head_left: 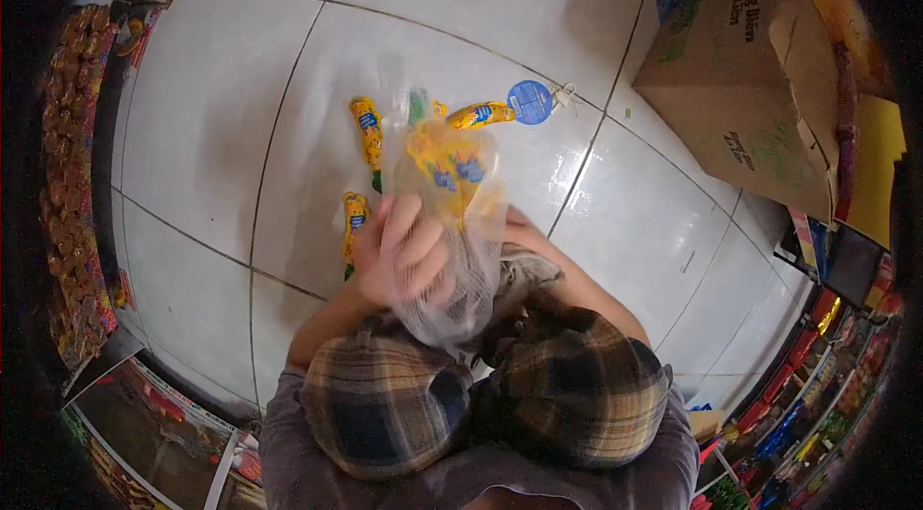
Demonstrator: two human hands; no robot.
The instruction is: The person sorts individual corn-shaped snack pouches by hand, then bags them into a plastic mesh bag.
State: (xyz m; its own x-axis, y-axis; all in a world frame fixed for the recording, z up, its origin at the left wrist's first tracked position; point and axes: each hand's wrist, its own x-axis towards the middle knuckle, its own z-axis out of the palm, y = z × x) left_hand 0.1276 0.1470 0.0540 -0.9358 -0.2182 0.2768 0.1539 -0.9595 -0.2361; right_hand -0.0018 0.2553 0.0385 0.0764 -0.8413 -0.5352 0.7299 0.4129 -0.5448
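My left hand (409, 250) is closed on a clear plastic bag (447, 289), seen partly through the film. Inside or behind the bag, blurred, are yellow packets (447, 164) with blue marks. My right hand (519, 229) is at the bag's right side, its fingers mostly hidden behind it. On the tiled floor beyond lie a yellow packet (367, 125) at the upper left, another yellow packet (355, 220) left of my left hand, and a yellow packet (481, 115) touching a round blue tag (530, 102) with a white string.
A large cardboard box (731, 77) stands on the floor (212, 125) at the upper right. Shelves of packaged goods (77, 183) run along the left edge. More packaged goods (817, 395) fill the lower right. My plaid-covered knees (389, 404) are close below the bag.
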